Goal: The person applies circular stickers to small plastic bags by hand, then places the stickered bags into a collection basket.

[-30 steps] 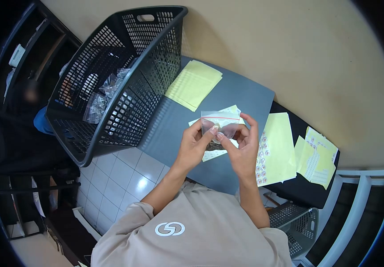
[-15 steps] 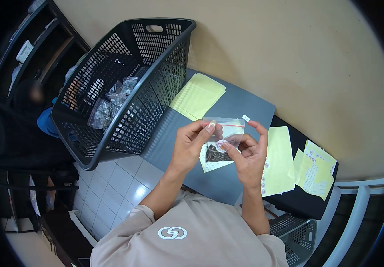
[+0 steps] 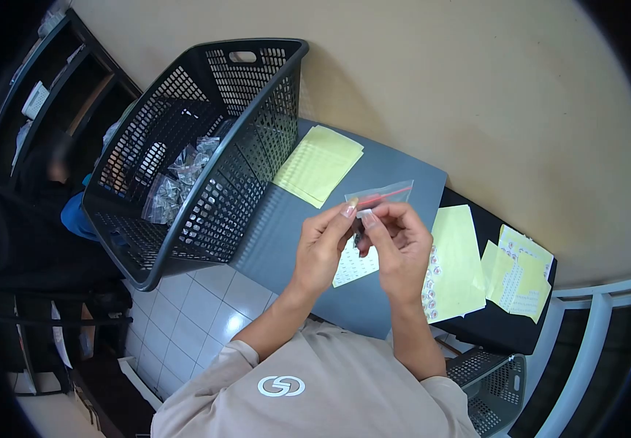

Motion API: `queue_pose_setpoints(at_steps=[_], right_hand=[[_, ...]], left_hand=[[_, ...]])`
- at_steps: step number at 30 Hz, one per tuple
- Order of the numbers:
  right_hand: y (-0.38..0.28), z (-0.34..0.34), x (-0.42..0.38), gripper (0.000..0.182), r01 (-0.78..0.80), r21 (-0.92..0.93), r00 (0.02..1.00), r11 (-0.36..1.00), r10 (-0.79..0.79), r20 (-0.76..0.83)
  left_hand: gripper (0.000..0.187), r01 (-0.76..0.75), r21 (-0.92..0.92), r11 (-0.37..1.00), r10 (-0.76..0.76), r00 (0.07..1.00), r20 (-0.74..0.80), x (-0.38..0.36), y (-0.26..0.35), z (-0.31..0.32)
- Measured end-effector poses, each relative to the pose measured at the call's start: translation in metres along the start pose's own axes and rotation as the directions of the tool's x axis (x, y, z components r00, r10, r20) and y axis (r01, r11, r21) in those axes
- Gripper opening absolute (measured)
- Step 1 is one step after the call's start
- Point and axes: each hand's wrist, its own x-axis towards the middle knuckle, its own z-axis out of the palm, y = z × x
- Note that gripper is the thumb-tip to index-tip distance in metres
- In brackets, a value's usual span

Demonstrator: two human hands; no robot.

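Observation:
A clear zip-lock bag (image 3: 392, 194) with a red seal line is held up in front of me, tilted, its lower part mostly behind my fingers. My left hand (image 3: 323, 247) pinches the bag near its seal between thumb and fingers. My right hand (image 3: 405, 252) is closed beside it, fingers curled behind the bag. At the right thumb tip shows a small white label (image 3: 364, 214), against the bag. Something dark inside the bag peeks out between the hands. Below them, a white sheet with rows of small printed marks (image 3: 352, 269) lies on the grey table (image 3: 286, 274).
A large black plastic basket (image 3: 261, 120) holding several filled clear bags (image 3: 173, 191) stands at left. Yellow sheets (image 3: 320, 164) lie beside it; a yellow sticker sheet (image 3: 453, 255) and more papers (image 3: 524, 281) lie at right. Another person (image 3: 38, 197) is at far left.
The small white label has gone from my right index fingertip to my right thumb tip, against the bag. My hands have come closer together, and the bag has tilted, its dark contents now mostly hidden.

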Motion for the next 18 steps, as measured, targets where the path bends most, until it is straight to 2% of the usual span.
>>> queue_pose_setpoints(at_steps=[2,8,11,13,18], right_hand=[[0.001,0.001,0.003,0.009,0.001,0.002,1.0,1.0,-0.001,-0.01],[0.006,0.002,0.007,0.01,0.031,-0.001,0.999,1.0,-0.031,-0.012],[0.01,0.005,0.008,0.01,0.059,-0.02,0.996,0.998,-0.06,-0.063],[0.014,0.008,0.007,0.011,0.133,-0.034,0.988,0.99,-0.136,-0.08],[0.013,0.009,0.007,0.01,0.148,-0.019,0.986,0.989,-0.149,-0.078]], left_hand=[[0.037,-0.004,0.048,0.999,0.002,0.999,0.043,0.0,-0.002,-0.003],[0.038,0.004,0.008,1.0,-0.004,1.0,0.028,0.003,-0.002,0.002],[0.038,-0.003,0.02,1.0,0.003,1.0,0.008,0.003,-0.005,0.003],[0.037,-0.016,0.017,1.0,0.016,1.0,-0.001,0.002,-0.004,0.006],[0.038,-0.028,0.001,1.0,0.028,1.0,-0.003,0.001,-0.001,0.008]])
